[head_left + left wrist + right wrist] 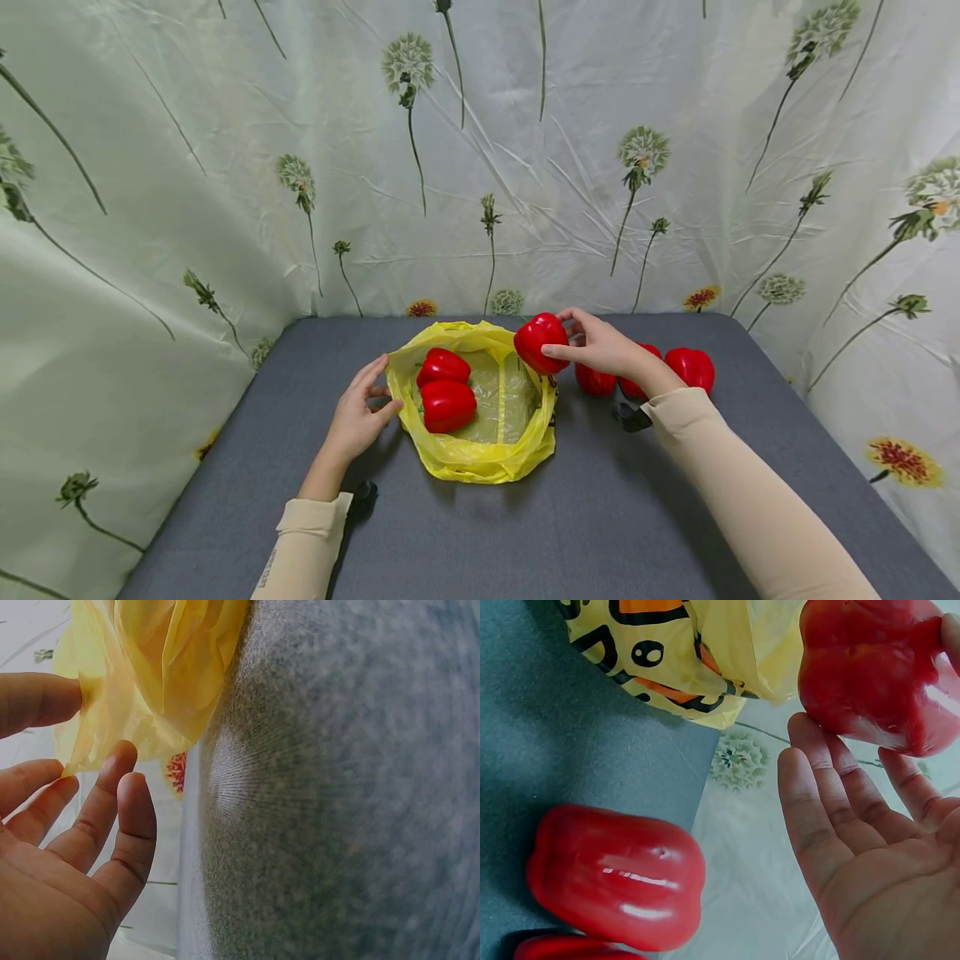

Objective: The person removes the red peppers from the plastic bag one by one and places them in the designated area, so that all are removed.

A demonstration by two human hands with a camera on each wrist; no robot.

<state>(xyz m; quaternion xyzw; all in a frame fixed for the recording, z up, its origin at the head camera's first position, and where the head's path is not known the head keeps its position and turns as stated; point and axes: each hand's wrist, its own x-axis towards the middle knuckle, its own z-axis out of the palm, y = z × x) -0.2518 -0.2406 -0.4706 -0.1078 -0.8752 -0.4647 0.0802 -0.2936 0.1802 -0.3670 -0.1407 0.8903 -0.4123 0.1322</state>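
Observation:
A yellow plastic bag (487, 462) stands wide-mouthed on the table, with two red bell peppers, a rear one (444, 367) and a front one (448, 407), lying inside at its left. At the bag's left rim my left hand (363, 412) holds the edge with thumb and fingertips; its other fingers are loosely bent in the left wrist view. My right hand (600, 343) grips another red bell pepper (540, 343) between thumb and fingers, above the bag's right rim. In the right wrist view, this pepper (877, 675) is partly cut off by the frame.
Right of the bag, partly behind my right forearm, lie more red bell peppers, including a near one (595, 380) and a far-right one (690, 369). The dark grey table (525, 542) meets a flower-patterned curtain (540, 208) at the back and sides.

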